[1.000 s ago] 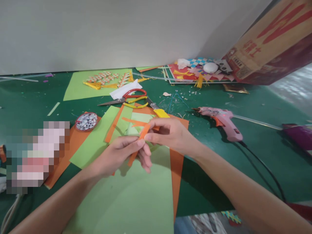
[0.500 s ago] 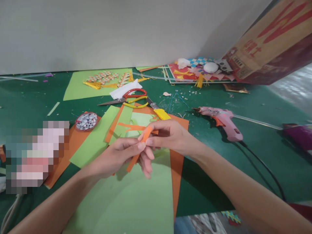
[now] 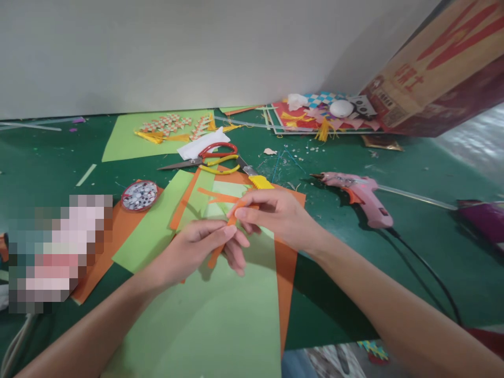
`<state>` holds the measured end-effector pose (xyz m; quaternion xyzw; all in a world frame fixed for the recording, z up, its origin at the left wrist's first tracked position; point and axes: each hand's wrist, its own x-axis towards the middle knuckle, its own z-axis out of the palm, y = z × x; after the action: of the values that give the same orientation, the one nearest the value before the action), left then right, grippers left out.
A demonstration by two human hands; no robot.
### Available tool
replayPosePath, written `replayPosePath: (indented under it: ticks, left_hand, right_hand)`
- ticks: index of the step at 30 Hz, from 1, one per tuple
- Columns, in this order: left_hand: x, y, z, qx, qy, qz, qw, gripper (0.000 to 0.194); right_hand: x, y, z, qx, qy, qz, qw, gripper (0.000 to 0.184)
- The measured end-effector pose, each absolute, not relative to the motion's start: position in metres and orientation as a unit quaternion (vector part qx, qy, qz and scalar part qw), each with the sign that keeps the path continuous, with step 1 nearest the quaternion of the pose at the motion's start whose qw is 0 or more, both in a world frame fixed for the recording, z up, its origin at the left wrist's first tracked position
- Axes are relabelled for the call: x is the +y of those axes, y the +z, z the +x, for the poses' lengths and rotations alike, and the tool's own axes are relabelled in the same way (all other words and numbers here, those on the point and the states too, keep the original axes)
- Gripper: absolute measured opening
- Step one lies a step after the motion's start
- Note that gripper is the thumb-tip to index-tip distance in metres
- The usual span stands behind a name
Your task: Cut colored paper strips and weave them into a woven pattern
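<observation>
Between my hands is a narrow orange paper strip [image 3: 213, 258], slanting above a large green paper sheet [image 3: 220, 325]. My left hand [image 3: 202, 244] pinches it with thumb and fingers around its middle. At its upper end, my right hand [image 3: 271, 212] is closed on it between thumb and forefinger. More orange strips [image 3: 220, 198] stick out just behind my fingers; whether they join the held strip I cannot tell. Green strips and orange paper [image 3: 289, 252] lie under and around the hands. Beyond them rest scissors [image 3: 218, 157] with red and yellow handles and a yellow-handled cutter [image 3: 260, 181].
A pink glue gun [image 3: 356, 194] lies at the right, its black cord running toward me. On the left are a round box of googly eyes [image 3: 140, 196] and a pixelated object [image 3: 63, 257]. Woven paper pieces [image 3: 169, 126] with tassels and a paper bag [image 3: 437, 73] are farther back.
The upper end of the held strip has gone down under my right thumb, which has shifted slightly up. The orange strips behind have shifted a little right and up.
</observation>
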<state>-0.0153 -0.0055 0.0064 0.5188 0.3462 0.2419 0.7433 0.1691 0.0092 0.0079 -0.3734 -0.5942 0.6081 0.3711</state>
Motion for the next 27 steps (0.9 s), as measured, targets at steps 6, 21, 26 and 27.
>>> replayPosePath:
  ticks: [6,21,26,27]
  left_hand:
    - [-0.0060,0.0078,-0.0146,0.386,0.230,0.535,0.716,0.028]
    - [-0.0056,0.0066,-0.0134,0.384,0.219,0.533,0.721,0.028]
    - [-0.0056,0.0056,-0.0141,0.382,0.217,0.532,0.724,0.028]
    - [-0.0056,0.0056,-0.0142,0.382,0.216,0.533,0.724,0.028]
  right_hand:
    - [0.0102,0.0053,0.1697,-0.610,0.544,-0.425,0.389,0.023]
    - [0.0111,0.0064,0.1706,-0.558,0.521,-0.442,0.471,0.027]
    - [0.0126,0.0064,0.1712,-0.550,0.521,-0.445,0.477,0.025]
    - [0.0131,0.0064,0.1714,-0.548,0.521,-0.448,0.477,0.025]
